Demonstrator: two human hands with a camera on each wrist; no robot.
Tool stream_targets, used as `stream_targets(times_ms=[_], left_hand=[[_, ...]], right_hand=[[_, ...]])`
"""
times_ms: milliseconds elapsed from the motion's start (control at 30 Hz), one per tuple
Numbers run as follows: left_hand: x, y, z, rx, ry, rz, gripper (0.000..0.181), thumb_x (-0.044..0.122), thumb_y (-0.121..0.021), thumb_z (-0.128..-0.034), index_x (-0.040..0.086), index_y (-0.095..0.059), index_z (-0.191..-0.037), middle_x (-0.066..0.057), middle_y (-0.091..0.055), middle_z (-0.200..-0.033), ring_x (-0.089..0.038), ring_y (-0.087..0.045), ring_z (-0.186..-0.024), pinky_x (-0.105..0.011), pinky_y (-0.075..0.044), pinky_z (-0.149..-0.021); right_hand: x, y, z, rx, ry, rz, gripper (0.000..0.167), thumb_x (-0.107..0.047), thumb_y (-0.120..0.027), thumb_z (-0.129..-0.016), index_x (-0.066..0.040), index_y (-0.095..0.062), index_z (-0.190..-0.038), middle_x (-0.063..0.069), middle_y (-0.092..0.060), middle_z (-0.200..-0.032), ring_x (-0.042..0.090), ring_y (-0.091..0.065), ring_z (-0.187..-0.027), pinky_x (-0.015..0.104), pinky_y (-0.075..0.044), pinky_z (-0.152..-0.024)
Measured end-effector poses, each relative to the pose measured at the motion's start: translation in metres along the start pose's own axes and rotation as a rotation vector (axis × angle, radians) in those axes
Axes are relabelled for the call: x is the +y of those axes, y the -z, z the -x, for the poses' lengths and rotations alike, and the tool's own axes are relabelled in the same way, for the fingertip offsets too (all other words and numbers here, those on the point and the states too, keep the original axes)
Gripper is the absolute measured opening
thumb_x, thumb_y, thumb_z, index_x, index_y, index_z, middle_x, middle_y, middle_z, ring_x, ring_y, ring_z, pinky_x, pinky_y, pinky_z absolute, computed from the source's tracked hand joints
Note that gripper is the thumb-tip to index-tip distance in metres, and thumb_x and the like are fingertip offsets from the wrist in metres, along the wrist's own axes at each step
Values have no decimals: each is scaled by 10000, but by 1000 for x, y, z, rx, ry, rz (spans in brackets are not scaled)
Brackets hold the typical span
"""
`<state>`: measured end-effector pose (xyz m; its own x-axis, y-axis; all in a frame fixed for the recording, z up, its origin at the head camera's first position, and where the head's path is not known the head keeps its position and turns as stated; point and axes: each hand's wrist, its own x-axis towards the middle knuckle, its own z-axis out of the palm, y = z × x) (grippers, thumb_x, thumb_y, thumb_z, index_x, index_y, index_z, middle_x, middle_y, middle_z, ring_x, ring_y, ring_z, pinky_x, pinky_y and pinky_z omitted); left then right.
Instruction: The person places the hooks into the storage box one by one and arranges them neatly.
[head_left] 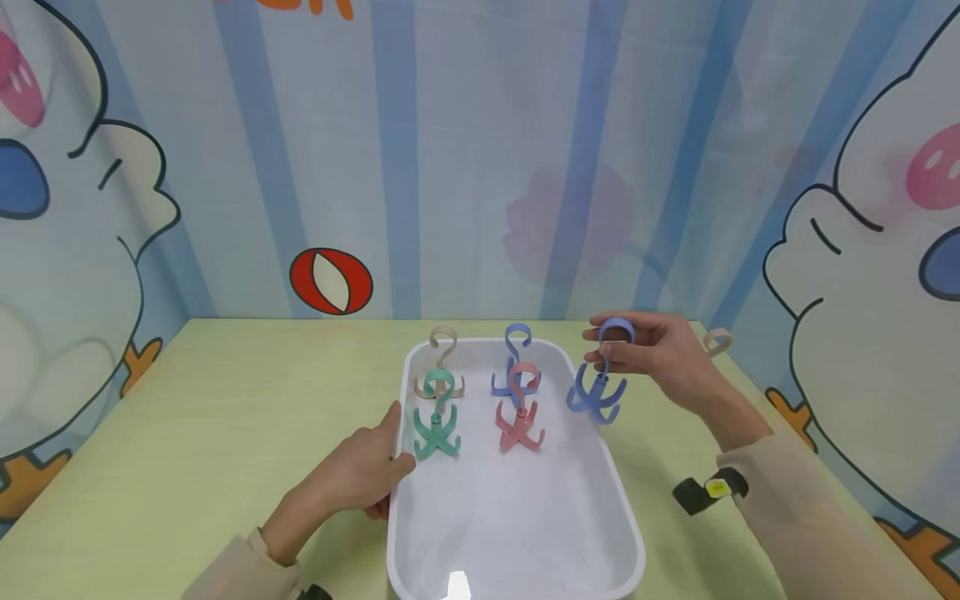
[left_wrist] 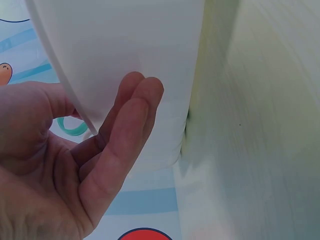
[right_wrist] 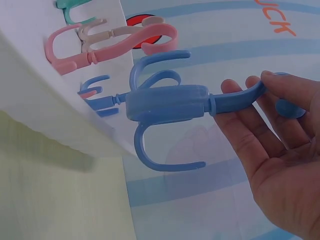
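My right hand pinches a blue octopus-style hook hanger by its curved top, with its prongs hanging down over the right rim of the white tray. In the right wrist view, thumb and fingers hold the hanger's curved end. My left hand grips the tray's left rim, thumb over the edge and fingers against the outer wall. Inside the tray stand a green hook hanger, a pink one, a beige one and a second blue one, all upright.
Another beige hook shows partly behind my right hand. The tray rests on a pale yellow-green table. A striped cartoon curtain closes off the back and sides.
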<state>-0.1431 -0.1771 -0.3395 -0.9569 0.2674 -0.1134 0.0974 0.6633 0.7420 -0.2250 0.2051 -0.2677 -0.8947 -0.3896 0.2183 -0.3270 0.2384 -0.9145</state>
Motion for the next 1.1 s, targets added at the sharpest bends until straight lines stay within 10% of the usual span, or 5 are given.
stream_targets(times_ms=[867,1100], left_hand=[[-1,0,0,-6,8,10,667,87,-540,-993,-1,-273,-1598,-100,-661,-721,-182,-623,-417,-351,-550,-409],[0,1,1,-6,1,13,682,87,-534,-991,-11,-258,-1607,-109,-667,-731,-177,-624,-416,-359,-554,-411]], right_hand=[[-9,-32,-1,-140,37,-41,339,-25,-670,-1003,-39,-692,-1342,-31,-792,-1185,177,-802,-1003,344,-652,-892],[-12,-44,-2,-173,19,0,372,-26,-671,-998,40,-655,-1364,234,-723,-1291,206,-799,-1013,346,-652,-899]])
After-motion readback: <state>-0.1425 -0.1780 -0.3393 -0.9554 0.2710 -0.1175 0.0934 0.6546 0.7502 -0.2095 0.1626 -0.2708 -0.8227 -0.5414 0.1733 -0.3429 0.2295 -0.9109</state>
